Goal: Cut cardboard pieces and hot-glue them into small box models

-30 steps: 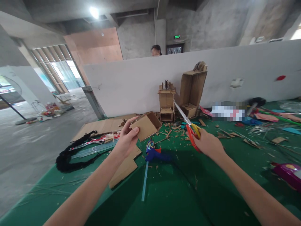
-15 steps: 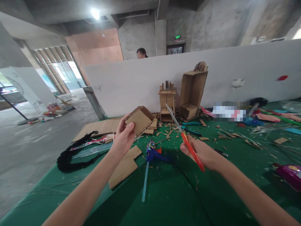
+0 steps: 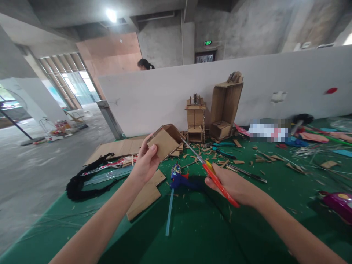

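Here, above the green tabletop (image 3: 192,227) near its left edge, the left hand (image 3: 147,161) pinches a small open cardboard box (image 3: 165,141), while the right hand (image 3: 233,185) closes round red-handled scissors (image 3: 211,172), blades touching the box's rim.

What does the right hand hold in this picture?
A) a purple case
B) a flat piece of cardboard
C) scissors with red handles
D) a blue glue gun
C: the right hand grips the red-handled scissors, blades pointing at the cardboard box held in the left hand.

Purple object (image 3: 339,204) cut by right edge
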Action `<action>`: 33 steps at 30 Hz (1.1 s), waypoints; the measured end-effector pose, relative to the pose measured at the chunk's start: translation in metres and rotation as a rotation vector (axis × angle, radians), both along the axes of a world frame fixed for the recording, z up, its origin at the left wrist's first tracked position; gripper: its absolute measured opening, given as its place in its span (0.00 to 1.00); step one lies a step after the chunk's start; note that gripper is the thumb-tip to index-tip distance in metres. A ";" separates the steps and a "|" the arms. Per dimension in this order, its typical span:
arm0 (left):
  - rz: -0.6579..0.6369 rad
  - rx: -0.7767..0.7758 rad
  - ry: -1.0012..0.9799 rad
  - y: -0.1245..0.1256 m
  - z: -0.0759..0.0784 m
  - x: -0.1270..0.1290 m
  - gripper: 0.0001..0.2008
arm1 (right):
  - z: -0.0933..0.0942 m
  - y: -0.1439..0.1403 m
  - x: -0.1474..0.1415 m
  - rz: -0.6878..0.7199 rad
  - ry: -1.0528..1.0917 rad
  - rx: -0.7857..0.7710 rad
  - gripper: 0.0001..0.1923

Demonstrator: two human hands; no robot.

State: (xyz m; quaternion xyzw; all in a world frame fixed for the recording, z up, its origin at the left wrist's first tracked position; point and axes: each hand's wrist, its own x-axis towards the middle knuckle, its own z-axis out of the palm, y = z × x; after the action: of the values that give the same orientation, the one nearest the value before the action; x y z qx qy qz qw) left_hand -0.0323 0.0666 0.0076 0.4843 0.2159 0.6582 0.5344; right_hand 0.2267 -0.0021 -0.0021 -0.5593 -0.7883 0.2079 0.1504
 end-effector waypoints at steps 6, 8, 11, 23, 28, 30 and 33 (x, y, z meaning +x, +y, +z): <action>-0.059 0.002 0.049 -0.004 -0.002 0.002 0.23 | 0.002 -0.002 -0.004 -0.032 0.005 0.040 0.23; -0.067 0.002 0.028 -0.004 -0.003 0.004 0.23 | 0.003 -0.002 -0.006 -0.023 0.000 0.051 0.22; -0.072 0.000 0.011 -0.003 -0.006 0.005 0.23 | 0.001 -0.001 -0.007 -0.030 -0.028 0.073 0.22; -0.068 -0.003 -0.049 -0.003 -0.002 0.006 0.19 | 0.002 0.001 -0.012 -0.135 -0.217 0.150 0.20; -0.068 -0.013 -0.023 -0.004 -0.001 0.004 0.22 | 0.001 -0.002 -0.006 -0.061 -0.152 0.146 0.20; -0.070 -0.011 -0.018 -0.004 -0.001 0.003 0.23 | 0.000 -0.003 -0.005 -0.010 -0.097 0.136 0.21; -0.081 0.012 0.001 -0.004 0.000 0.004 0.23 | -0.001 -0.005 -0.006 0.028 -0.050 0.106 0.21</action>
State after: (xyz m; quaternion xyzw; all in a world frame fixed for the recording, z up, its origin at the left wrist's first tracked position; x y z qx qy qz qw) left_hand -0.0287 0.0622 0.0076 0.4962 0.1923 0.6372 0.5575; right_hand 0.2207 -0.0073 -0.0028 -0.5445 -0.8093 0.1542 0.1571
